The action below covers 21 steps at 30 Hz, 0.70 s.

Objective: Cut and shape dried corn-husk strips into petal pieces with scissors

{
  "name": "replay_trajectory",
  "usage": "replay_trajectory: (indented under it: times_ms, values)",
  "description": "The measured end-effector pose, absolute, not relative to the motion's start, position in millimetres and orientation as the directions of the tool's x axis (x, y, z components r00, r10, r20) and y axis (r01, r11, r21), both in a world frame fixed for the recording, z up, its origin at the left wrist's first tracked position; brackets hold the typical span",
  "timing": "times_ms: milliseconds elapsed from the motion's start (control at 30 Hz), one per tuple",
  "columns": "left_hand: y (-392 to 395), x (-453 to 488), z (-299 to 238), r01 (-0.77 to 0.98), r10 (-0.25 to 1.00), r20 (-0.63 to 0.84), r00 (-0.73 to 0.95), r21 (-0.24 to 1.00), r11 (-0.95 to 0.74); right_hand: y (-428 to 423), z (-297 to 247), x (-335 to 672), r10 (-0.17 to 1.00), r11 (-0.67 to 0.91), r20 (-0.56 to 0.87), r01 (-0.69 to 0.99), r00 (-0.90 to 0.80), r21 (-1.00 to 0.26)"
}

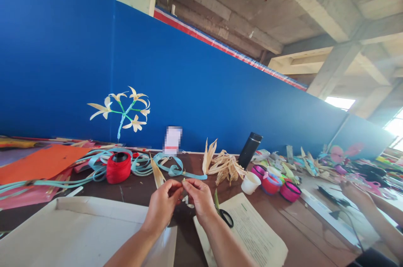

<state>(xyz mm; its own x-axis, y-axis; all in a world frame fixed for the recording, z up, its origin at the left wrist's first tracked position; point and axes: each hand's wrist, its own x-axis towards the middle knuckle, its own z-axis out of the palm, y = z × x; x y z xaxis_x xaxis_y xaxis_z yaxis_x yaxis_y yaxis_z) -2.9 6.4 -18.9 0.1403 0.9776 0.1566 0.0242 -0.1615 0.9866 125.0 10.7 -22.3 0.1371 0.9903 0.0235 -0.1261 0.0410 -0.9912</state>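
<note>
My left hand (163, 202) and my right hand (200, 200) meet at the fingertips above the brown table. Both are closed in a pinch around something small and pale, mostly covered by the fingers. A pointed piece of dried corn husk (157, 174) rises just behind my left hand; I cannot tell whether the hand touches it. Small white scraps (188, 202) lie below the fingers. Beside my right wrist, black-handled scissors (226, 218) rest on a printed sheet (252, 229), partly hidden by the arm.
Husk flowers on a stem (122, 122) stand against the blue partition (204, 90). Around lie a red ribbon roll (119, 168), blue ribbon (176, 170), dried husks (228, 168), a white cup (251, 183) and a black bottle (250, 150). Another person's hand (357, 195) is at right.
</note>
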Motion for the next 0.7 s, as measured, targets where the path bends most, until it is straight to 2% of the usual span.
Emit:
replay_trajectory:
  times_ms: [100,200,400,700]
  values:
    - [6.0,-7.3,-14.0,0.113,0.970,0.215,0.115,0.967,-0.228,11.6,-21.3,126.5,0.991,0.046,0.027,-0.143,0.134,-0.989]
    - [9.9,-12.6,-12.0,0.143,0.976,0.215,0.042,0.965,-0.218,11.7,-21.0,128.7,0.993,0.059,0.042,-0.155,0.110,-0.986]
    - [19.0,-18.7,-11.4,-0.025,0.988,0.085,0.132,0.996,-0.082,8.8,-20.3,130.1,0.999,0.031,0.032,-0.099,-0.010,-0.995]
    - [20.0,-19.6,-10.4,-0.097,0.965,0.092,0.247,0.993,-0.070,5.5,-18.1,128.0,0.992,-0.014,-0.005,-0.072,-0.130,-0.997]
